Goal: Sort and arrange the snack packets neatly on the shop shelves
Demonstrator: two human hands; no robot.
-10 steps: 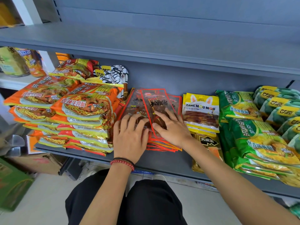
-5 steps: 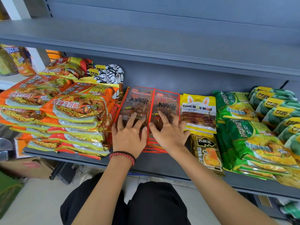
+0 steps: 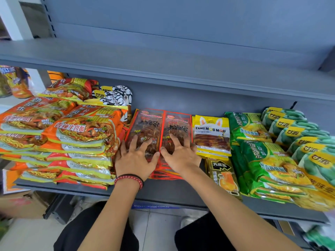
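Two red packets (image 3: 150, 124) lie side by side on the shelf (image 3: 163, 191), between noodles (image 3: 85, 134) and a yellow packet (image 3: 211, 134), pressed under the flat, spread left hand (image 3: 135, 159) and right hand (image 3: 181, 156). Edges are best squared gently.

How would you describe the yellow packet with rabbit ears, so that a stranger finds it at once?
Start at the lower grey shelf, between the orange noodle stacks on the left and the green stacks on the right. Directly right of the red-edged packets lies the yellow packet. It alone shows white rabbit ears and the Latin letters TANG MOU MOU.
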